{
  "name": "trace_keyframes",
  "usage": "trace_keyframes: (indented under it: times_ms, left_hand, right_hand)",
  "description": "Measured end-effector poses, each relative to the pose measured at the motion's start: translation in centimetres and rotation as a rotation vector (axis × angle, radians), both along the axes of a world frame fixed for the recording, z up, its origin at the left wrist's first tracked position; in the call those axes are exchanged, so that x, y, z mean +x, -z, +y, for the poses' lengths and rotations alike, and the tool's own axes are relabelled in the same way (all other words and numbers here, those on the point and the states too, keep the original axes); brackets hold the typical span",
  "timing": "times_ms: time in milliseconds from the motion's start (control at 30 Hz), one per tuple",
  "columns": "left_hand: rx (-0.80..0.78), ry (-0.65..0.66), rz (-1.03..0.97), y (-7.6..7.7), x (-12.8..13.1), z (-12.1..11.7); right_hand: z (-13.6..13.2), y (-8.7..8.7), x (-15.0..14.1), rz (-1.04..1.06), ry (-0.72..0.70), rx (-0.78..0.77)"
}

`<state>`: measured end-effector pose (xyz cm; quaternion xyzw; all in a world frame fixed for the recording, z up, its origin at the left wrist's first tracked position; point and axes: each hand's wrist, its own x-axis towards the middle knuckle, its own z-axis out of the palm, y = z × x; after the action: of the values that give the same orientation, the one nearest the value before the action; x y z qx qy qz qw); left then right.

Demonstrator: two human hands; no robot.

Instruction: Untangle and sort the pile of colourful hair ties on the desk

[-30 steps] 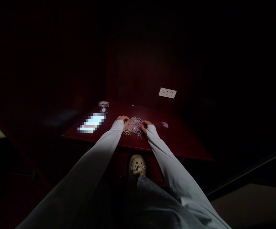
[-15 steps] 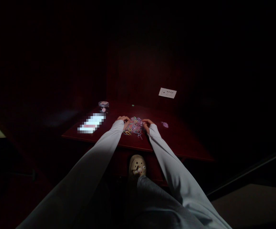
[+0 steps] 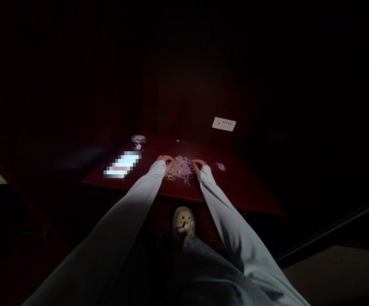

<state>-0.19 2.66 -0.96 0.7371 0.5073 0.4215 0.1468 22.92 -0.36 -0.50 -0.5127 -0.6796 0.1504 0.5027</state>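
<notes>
We record the pile of coloured bands (image 3: 181,169) near the front edge of the table (image 3: 235,189), directly between the two hands. Left hand (image 3: 166,160), fingers curled, borders its left side; right hand (image 3: 198,165), fingers bent, borders its right. Neither appears clearly nearer. We discern no long axis and cannot tell whether either hand pinches a band.

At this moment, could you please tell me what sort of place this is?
Probably a dim indoor nook, perhaps a desk booth or the corner of a room: a white socket is set in the dark wall behind a red table. The darkness hides the rest.
</notes>
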Motion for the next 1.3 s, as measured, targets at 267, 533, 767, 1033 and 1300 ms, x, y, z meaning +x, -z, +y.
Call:
trace_keyframes:
  times_ms: [267,533,767,1033,1300]
  left_hand:
    - [-0.024,-0.014,0.008,-0.2,0.1,-0.2]
    - [-0.020,-0.012,0.028,-0.1,0.0,-0.1]
    - [0.008,-0.003,0.018,0.2,0.0,0.2]
    - [0.022,-0.003,-0.005,-0.1,0.1,-0.1]
    - [-0.039,-0.011,0.025,-0.5,0.2,-0.5]
  right_hand:
    - [-0.2,-0.6,-0.1,-0.119,0.079,-0.012]
    - [0.2,-0.3,-0.1,-0.173,0.067,-0.063]
    - [-0.2,0.2,-0.2,-0.215,0.016,-0.022]
    - [-0.1,0.3,0.0,-0.293,0.032,-0.070]
    - [0.2,0.8,0.1,-0.311,0.048,-0.087]
